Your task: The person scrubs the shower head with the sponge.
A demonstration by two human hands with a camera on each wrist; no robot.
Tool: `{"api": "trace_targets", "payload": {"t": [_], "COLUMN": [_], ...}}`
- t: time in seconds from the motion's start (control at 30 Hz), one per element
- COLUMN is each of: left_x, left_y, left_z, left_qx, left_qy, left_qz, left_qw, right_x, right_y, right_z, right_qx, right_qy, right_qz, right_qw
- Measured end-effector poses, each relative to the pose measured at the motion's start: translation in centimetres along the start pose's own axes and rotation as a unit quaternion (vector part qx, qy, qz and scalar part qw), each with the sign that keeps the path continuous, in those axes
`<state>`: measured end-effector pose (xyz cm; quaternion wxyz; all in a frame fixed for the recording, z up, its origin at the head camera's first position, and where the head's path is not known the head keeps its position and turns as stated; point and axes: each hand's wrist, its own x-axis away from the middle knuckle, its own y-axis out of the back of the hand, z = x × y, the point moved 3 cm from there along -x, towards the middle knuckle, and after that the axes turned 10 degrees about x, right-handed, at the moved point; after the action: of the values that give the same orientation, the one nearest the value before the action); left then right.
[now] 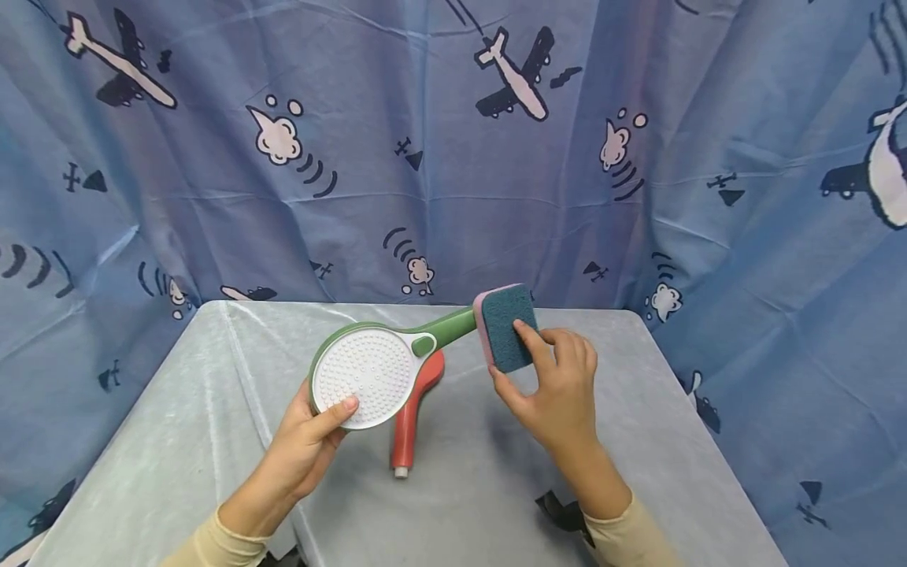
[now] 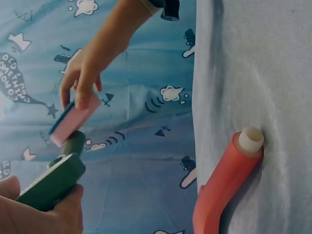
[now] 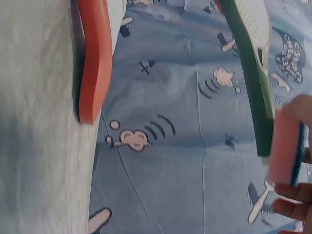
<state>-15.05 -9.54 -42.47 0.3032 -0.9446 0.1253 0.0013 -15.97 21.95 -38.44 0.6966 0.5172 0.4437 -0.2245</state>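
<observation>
My left hand (image 1: 305,441) grips a green shower head (image 1: 368,376) by its round head, thumb on the white nozzle face. Its green handle points up and to the right, off the table. In my right hand (image 1: 560,386) a sponge (image 1: 512,327), pink on one side and dark teal on the other, is pinched between thumb and fingers. The sponge's pink side lies against the end of the handle; the right wrist view shows the two side by side. Behind and below the green one, a red shower head (image 1: 405,429) lies on the table, partly hidden.
A pale grey cloth covers the table (image 1: 212,394). Around its back and sides hangs a blue curtain (image 1: 453,157) printed with airplanes and clouds. Near my right wrist is a black strap (image 1: 560,512).
</observation>
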Motion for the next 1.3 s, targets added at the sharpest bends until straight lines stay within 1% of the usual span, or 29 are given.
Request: {"api": "trace_targets", "payload": {"t": [0.07,0.13,0.27,0.3,0.33,0.4,0.5,0.6,0.67,0.73,0.83,0.87,0.93,1.0,1.07,1.1,1.13,1.2,1.27,1.3], "left_x": [0.0,0.0,0.0,0.1,0.1,0.1,0.2,0.4,0.5,0.6,0.7,0.8,0.8,0.8,0.7,0.7,0.7,0.8,0.8,0.8], "left_y": [0.0,0.0,-0.2,-0.3,-0.3,-0.4,-0.6,-0.6,-0.6,-0.6,-0.5,-0.4,-0.4,-0.4,-0.5,-0.5,-0.6,-0.8,-1.0,-1.1], "left_z": [-0.1,0.0,0.3,0.4,0.4,0.2,0.0,-0.3,-0.4,-0.4,-0.4,-0.4,-0.5,-0.6,-0.7,-0.9,-1.0,-1.3,-1.6,-1.8], "left_qx": [-0.007,-0.014,-0.018,-0.017,-0.016,-0.017,-0.027,-0.040,-0.046,-0.058,-0.096,-0.112,-0.142,-0.165,-0.172,-0.173,-0.172,-0.167,-0.155,-0.148], "left_qy": [-0.015,-0.020,-0.011,-0.009,-0.012,-0.025,-0.059,-0.097,-0.119,-0.139,-0.164,-0.172,-0.185,-0.201,-0.225,-0.241,-0.259,-0.298,-0.332,-0.342], "left_qz": [-0.011,-0.019,-0.023,-0.025,-0.028,-0.032,-0.042,-0.056,-0.069,-0.079,-0.086,-0.082,-0.060,-0.027,0.011,0.030,0.045,0.067,0.086,0.092], "left_qw": [0.9998,0.9995,0.9995,0.9995,0.9994,0.9990,0.9970,0.9929,0.9894,0.9855,0.9780,0.9752,0.9707,0.9653,0.9590,0.9546,0.9494,0.9373,0.9267,0.9232], "right_x": [0.2,0.5,1.5,1.7,1.8,1.6,1.0,0.5,0.5,0.6,0.9,1.1,1.4,1.6,1.5,1.5,1.4,1.3,1.3,1.3], "right_y": [-0.3,-0.6,-1.3,-1.3,-1.3,-1.2,-0.6,-0.2,0.0,-0.1,-0.5,-0.6,-0.8,-0.8,-0.6,-0.6,-0.5,-0.6,-0.7,-0.9], "right_z": [0.8,2.2,4.9,5.3,5.5,5.0,2.9,1.1,0.8,1.1,2.7,3.3,4.4,5.1,5.4,5.3,5.2,4.6,3.7,3.1], "right_qx": [-0.010,-0.021,-0.035,-0.035,-0.033,-0.021,0.005,0.019,0.016,0.006,-0.024,-0.039,-0.080,-0.125,-0.159,-0.168,-0.169,-0.147,-0.106,-0.084], "right_qy": [0.013,0.045,0.125,0.136,0.138,0.118,0.052,-0.012,-0.040,-0.051,-0.035,-0.027,-0.014,-0.013,-0.020,-0.024,-0.028,-0.031,-0.040,-0.050], "right_qz": [0.006,0.016,0.018,0.015,0.012,0.002,-0.010,-0.017,-0.013,-0.006,0.022,0.035,0.061,0.084,0.098,0.101,0.104,0.102,0.098,0.095], "right_qw": [1.000,0.999,0.991,0.990,0.990,0.993,0.999,1.000,0.999,0.999,0.999,0.998,0.995,0.988,0.982,0.980,0.980,0.983,0.989,0.991]}}
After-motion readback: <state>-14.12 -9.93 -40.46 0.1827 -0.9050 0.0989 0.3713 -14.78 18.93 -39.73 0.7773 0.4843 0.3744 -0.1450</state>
